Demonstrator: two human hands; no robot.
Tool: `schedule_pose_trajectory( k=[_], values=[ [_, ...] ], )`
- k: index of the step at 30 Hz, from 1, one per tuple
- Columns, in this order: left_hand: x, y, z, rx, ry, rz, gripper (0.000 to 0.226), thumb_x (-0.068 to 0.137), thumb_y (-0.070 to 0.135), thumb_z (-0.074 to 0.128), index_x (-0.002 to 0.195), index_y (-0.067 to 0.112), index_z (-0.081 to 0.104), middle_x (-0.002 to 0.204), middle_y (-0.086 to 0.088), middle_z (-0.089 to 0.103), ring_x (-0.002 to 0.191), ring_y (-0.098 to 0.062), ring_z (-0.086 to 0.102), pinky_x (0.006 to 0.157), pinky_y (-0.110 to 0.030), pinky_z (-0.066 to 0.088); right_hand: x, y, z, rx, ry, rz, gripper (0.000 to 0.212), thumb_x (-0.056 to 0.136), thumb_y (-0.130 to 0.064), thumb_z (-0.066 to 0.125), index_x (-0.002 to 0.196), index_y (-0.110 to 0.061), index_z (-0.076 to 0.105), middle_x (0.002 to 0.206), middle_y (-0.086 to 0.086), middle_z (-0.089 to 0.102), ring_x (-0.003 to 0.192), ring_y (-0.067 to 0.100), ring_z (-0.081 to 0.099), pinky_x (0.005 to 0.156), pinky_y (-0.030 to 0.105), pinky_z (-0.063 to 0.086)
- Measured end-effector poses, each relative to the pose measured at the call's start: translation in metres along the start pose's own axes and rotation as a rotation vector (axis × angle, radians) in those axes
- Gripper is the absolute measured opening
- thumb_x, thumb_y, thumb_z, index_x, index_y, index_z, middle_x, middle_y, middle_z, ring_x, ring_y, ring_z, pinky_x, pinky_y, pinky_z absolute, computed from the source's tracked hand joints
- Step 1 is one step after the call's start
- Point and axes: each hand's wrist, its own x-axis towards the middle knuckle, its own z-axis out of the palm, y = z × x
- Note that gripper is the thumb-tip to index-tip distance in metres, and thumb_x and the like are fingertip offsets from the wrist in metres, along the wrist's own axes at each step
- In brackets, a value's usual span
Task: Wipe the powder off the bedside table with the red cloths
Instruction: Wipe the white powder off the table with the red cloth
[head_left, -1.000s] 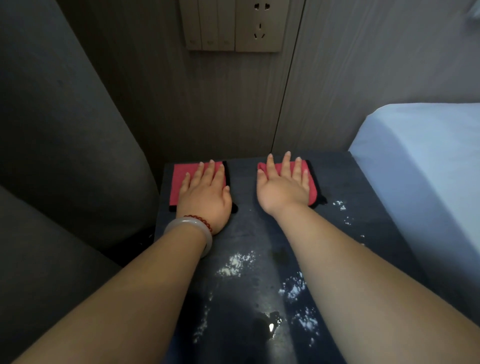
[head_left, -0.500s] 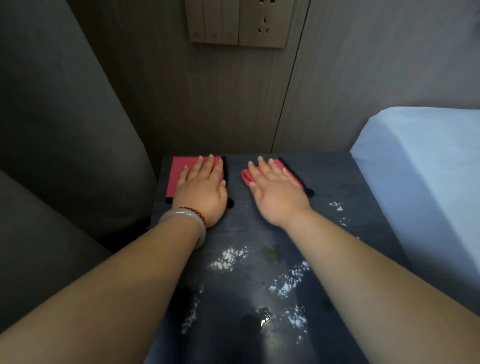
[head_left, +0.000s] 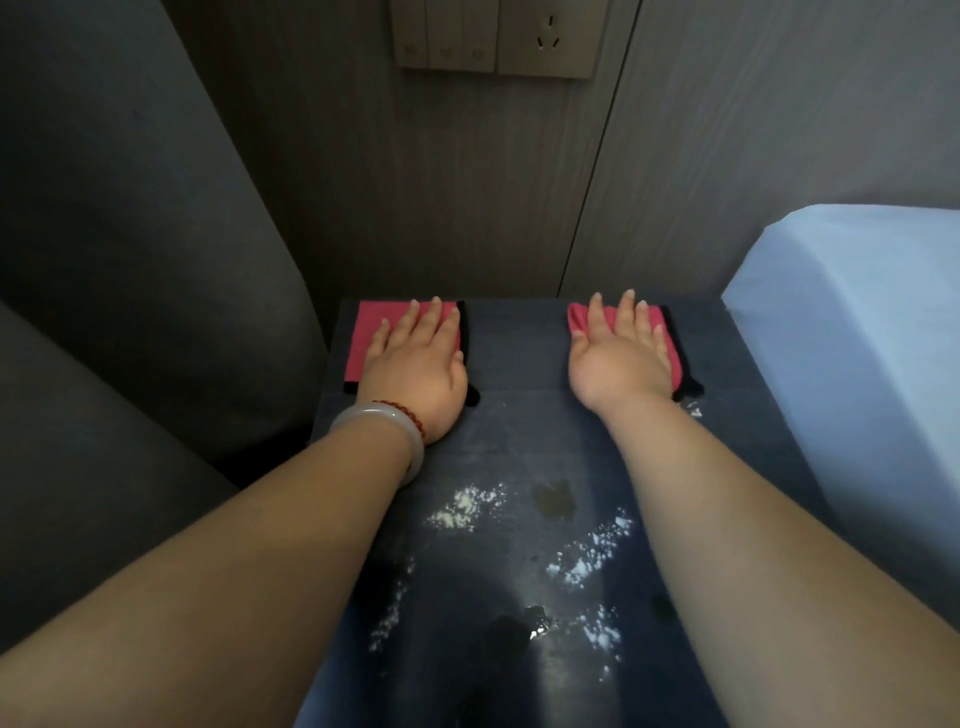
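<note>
Bedside table (head_left: 519, 415), left hand (head_left: 415, 369) and right hand (head_left: 618, 364) flat on red cloths (head_left: 374, 332)

I have one wide-angle view, worn on the head, looking forward and steeply down onto the counter (head_left: 524, 431). It sits close above the near edge and faces the wall (head_left: 467, 208) behind. The bed (head_left: 857, 338) fills the right border and grey upholstery (head_left: 130, 260) the left.

Bare tabletop (head_left: 519, 353) between hands
</note>
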Motion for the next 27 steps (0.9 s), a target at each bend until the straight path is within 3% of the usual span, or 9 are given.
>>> schedule_pose_trajectory(
  k=[6, 8, 11, 13, 17, 18, 19, 24, 27],
  values=[
    [-0.001, -0.002, 0.001, -0.015, -0.001, 0.014, 0.057, 0.101, 0.035, 0.023, 0.155, 0.024, 0.009, 0.163, 0.004, 0.005, 0.149, -0.017, 0.002, 0.12, -0.04, 0.003, -0.04, -0.051, 0.012, 0.018, -0.004, -0.482, 0.055, 0.104, -0.041, 0.015, 0.156, -0.029, 0.002, 0.163, -0.001, -0.008, 0.149, 0.016, -0.007, 0.12, 0.034, -0.005],
    [0.0, 0.0, 0.001, -0.007, 0.0, 0.011, 0.057, 0.101, 0.035, 0.022, 0.155, 0.024, 0.009, 0.163, 0.004, 0.004, 0.149, -0.016, 0.002, 0.12, -0.04, 0.002, -0.021, -0.024, 0.007, -0.005, 0.015, -0.327, 0.055, 0.103, -0.041, 0.015, 0.155, -0.029, 0.002, 0.163, 0.001, -0.008, 0.15, 0.018, -0.006, 0.12, 0.035, -0.005],
    [0.0, 0.0, 0.001, 0.002, 0.006, 0.01, 0.057, 0.101, 0.036, 0.022, 0.155, 0.024, 0.01, 0.163, 0.004, 0.004, 0.149, -0.017, 0.002, 0.12, -0.04, 0.003, -0.002, 0.006, 0.001, 0.015, 0.01, 0.062, 0.057, 0.102, -0.043, 0.013, 0.156, -0.029, 0.0, 0.163, 0.006, -0.01, 0.149, 0.023, -0.009, 0.12, 0.039, -0.005],
    [0.001, -0.001, 0.002, 0.005, 0.001, 0.011, 0.057, 0.101, 0.036, 0.022, 0.155, 0.024, 0.009, 0.163, 0.004, 0.004, 0.149, -0.017, 0.002, 0.12, -0.041, 0.003, -0.011, -0.011, 0.002, 0.015, 0.015, 0.081, 0.059, 0.101, -0.045, 0.014, 0.155, -0.028, -0.002, 0.162, 0.009, -0.013, 0.149, 0.026, -0.011, 0.12, 0.041, -0.006],
    [0.0, -0.001, 0.001, 0.0, 0.0, 0.017, 0.057, 0.101, 0.035, 0.023, 0.155, 0.023, 0.009, 0.163, 0.002, 0.004, 0.149, -0.017, 0.001, 0.12, -0.041, 0.003, -0.046, -0.044, 0.012, 0.006, -0.021, -0.412, 0.055, 0.102, -0.048, 0.012, 0.154, -0.036, -0.001, 0.163, -0.001, -0.011, 0.149, 0.019, -0.011, 0.12, 0.038, -0.007],
    [0.0, -0.001, 0.001, -0.003, 0.003, 0.015, 0.057, 0.101, 0.035, 0.023, 0.155, 0.023, 0.009, 0.163, 0.002, 0.004, 0.149, -0.017, 0.002, 0.12, -0.041, 0.003, -0.04, -0.036, 0.009, -0.013, -0.039, -0.461, 0.054, 0.102, -0.048, 0.012, 0.154, -0.037, -0.001, 0.162, -0.004, -0.011, 0.149, 0.017, -0.01, 0.12, 0.037, -0.007],
    [0.0, -0.001, 0.001, -0.005, 0.006, 0.015, 0.057, 0.101, 0.035, 0.023, 0.155, 0.023, 0.009, 0.163, 0.002, 0.004, 0.149, -0.017, 0.002, 0.12, -0.041, 0.003, -0.029, -0.023, 0.004, -0.032, -0.048, -0.426, 0.054, 0.103, -0.047, 0.012, 0.154, -0.036, -0.002, 0.162, -0.004, -0.012, 0.149, 0.017, -0.01, 0.12, 0.036, -0.006],
    [0.001, -0.003, 0.003, 0.0, 0.014, 0.015, 0.056, 0.101, 0.035, 0.021, 0.155, 0.023, 0.009, 0.163, 0.003, 0.004, 0.149, -0.017, 0.001, 0.12, -0.04, 0.002, 0.01, 0.02, -0.009, 0.005, -0.059, 0.135, 0.057, 0.102, -0.046, 0.011, 0.155, -0.033, -0.005, 0.162, 0.005, -0.015, 0.149, 0.026, -0.012, 0.119, 0.044, -0.005],
    [0.001, -0.003, 0.004, 0.004, 0.01, 0.017, 0.057, 0.101, 0.036, 0.021, 0.155, 0.024, 0.009, 0.163, 0.003, 0.004, 0.149, -0.017, 0.002, 0.12, -0.04, 0.002, -0.018, -0.023, 0.004, 0.004, -0.013, 0.053, 0.059, 0.101, -0.047, 0.014, 0.155, -0.031, -0.005, 0.162, 0.008, -0.016, 0.148, 0.029, -0.014, 0.118, 0.046, -0.007]
  ],
)
